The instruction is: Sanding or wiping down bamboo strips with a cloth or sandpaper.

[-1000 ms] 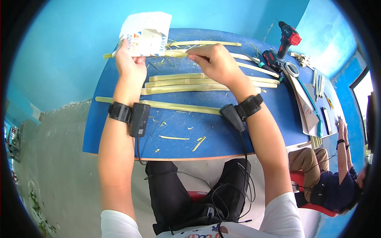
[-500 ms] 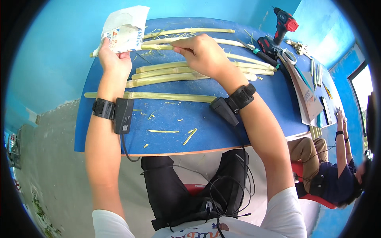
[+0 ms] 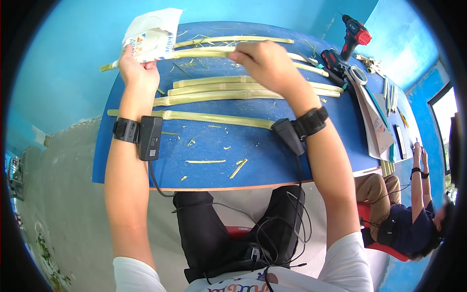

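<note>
Hands meet on one pale green stalk (image 3: 204,52) lying left to right across the far part of the blue counter (image 3: 253,160). The left hand (image 3: 138,70) pinches its left end together with a crumpled white printed bag (image 3: 151,36); the right hand (image 3: 265,61) closes over it further right, nearer the middle. More stalks (image 3: 233,90), long, fibrous and smooth-skinned, lie parallel just nearer the person. A red and black drill (image 3: 352,36) stands at the far right.
</note>
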Action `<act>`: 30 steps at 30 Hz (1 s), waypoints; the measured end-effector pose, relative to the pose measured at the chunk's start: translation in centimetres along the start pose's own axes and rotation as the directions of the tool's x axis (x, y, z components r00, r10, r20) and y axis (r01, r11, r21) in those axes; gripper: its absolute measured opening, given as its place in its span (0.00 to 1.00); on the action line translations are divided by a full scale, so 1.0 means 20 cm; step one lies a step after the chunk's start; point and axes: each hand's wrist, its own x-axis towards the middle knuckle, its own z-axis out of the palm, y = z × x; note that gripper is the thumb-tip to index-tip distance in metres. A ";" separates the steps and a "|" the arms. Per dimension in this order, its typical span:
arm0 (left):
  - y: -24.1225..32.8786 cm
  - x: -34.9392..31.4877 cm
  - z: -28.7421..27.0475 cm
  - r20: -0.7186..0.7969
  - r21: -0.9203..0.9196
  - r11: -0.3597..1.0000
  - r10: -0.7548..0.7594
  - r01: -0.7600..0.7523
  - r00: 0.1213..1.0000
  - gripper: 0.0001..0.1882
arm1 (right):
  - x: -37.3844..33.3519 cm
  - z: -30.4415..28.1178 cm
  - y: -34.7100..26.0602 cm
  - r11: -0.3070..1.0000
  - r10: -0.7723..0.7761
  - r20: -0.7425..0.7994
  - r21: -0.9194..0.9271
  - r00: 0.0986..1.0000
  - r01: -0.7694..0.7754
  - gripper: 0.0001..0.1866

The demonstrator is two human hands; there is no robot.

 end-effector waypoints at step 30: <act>-0.18 -0.15 0.07 0.166 0.210 0.977 -0.060 0.024 0.984 0.13 | 0.02 0.06 -0.03 0.997 -0.079 -0.018 0.022 0.997 0.080 0.13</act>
